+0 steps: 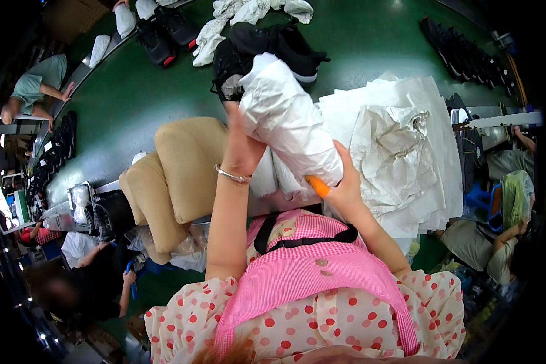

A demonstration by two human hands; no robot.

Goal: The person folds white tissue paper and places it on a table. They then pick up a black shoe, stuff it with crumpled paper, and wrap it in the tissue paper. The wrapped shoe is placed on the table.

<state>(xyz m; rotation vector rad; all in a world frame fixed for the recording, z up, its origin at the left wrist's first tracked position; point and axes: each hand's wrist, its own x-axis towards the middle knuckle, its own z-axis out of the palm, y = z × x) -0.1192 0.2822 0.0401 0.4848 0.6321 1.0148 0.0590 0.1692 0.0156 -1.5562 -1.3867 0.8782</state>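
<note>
A long bundle of white, crumpled paper slants across the middle, in front of my chest. My right hand grips its lower right end, with an orange cover on the thumb. On the bundle's left side, my left hand has its fingers stretched upward and the palm against or close to the paper; contact is partly hidden. Just beyond the bundle lie black sneakers, one with white paper inside. To the right, a stack of white paper sheets carries one crumpled sheet on top.
Beige rounded forms are piled left of my left arm. Crumpled papers and black shoes with red accents lie on the green tabletop. Shoe rows line the far right. Co-workers are at both sides.
</note>
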